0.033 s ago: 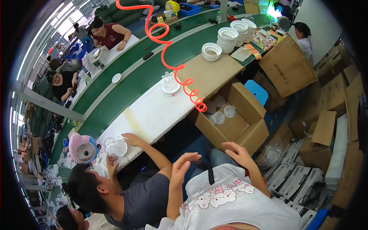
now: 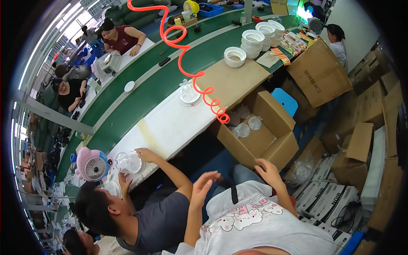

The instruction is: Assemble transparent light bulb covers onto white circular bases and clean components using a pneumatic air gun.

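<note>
My left hand (image 2: 205, 183) is held in the air in front of my body, fingers stretched out and nothing in it. My right hand (image 2: 267, 172) is by the near edge of an open cardboard box (image 2: 278, 154). Its fingers are extended and it holds nothing; whether the fingertips touch the box I cannot tell. Inside the box, several round translucent white pieces (image 2: 242, 130) lie toward the left side. On the white bench beyond stands a round white piece with clear wrapping (image 2: 190, 94).
A person in a dark shirt (image 2: 155, 219) on my left handles a clear round part (image 2: 128, 163) beside a pink fan (image 2: 93, 165). A red coiled hose (image 2: 183, 59) hangs over the bench. Stacked white rings (image 2: 234, 57) stand farther off. Cartons (image 2: 321, 76) crowd the right side.
My right hand has shifted slightly to the right and toward me along the box edge. My left hand has dipped a little. The box and its contents look the same.
</note>
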Motion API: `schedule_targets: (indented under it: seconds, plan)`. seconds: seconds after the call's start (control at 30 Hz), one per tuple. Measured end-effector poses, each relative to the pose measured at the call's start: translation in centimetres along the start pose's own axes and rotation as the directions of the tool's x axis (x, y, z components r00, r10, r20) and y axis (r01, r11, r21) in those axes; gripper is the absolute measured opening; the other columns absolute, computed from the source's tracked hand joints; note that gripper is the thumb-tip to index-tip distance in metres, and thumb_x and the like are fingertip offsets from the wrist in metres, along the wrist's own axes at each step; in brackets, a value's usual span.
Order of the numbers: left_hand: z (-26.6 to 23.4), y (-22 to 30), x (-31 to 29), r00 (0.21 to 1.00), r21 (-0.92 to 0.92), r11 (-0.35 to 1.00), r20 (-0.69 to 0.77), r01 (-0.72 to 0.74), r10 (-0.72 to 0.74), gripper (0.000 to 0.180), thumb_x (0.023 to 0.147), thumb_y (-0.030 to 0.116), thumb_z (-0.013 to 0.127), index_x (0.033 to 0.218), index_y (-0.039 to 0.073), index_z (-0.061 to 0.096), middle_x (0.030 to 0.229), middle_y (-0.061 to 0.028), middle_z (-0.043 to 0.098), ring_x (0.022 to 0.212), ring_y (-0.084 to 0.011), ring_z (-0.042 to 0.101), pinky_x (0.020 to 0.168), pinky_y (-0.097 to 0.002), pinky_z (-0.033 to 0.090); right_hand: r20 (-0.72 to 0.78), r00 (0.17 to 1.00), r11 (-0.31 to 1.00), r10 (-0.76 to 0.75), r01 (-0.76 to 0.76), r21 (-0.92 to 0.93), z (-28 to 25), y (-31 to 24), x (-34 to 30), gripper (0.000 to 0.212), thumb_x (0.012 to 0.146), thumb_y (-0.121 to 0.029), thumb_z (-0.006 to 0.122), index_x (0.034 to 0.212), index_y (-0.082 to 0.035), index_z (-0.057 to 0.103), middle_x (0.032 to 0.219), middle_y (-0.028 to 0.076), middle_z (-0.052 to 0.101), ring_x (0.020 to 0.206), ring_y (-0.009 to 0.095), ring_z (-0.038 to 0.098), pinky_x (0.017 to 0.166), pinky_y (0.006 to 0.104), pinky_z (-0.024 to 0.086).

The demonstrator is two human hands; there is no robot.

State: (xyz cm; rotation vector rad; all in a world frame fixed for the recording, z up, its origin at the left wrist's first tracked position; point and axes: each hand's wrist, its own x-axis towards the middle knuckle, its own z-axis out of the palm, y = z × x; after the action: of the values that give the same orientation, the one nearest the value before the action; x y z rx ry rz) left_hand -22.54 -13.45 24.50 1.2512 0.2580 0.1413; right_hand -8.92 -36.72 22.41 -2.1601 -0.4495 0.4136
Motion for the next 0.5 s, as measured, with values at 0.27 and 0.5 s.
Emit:
schedule_targets:
  seconds: [0.27,0.5]
  plan:
    - [-4.7,-6.1,-6.0,0.851,0.049,0.964,-0.483,0.262,-0.207,0.026,0.092,0.02,0.047,0.108,0.004,0.057,0.1,-0.0076,0.062,0.093,-0.0151,0.058,0.077,-0.0252,0.044,0.554,0.828,0.87,0.083,0.211,-0.446,0.9,6.6,0.0,0.036,0.081,-0.032,0.057,0.108,-0.008,0.058,0.096,0.017,0.061,0.088,0.033,0.058,0.077,0.0387,0.046]
    - [-2.3,-1.6,7.5,0.79,0.244,0.957,-0.551,-0.156,0.269,0.024,0.092,0.015,0.046,0.11,0.002,0.057,0.102,-0.0089,0.062,0.093,-0.0141,0.057,0.08,-0.0252,0.043,0.445,0.883,0.955,-0.148,0.245,-0.168,0.4,5.7,3.2,0.029,0.081,-0.028,0.056,0.103,-0.009,0.057,0.094,0.014,0.061,0.088,0.032,0.058,0.077,0.0389,0.046]
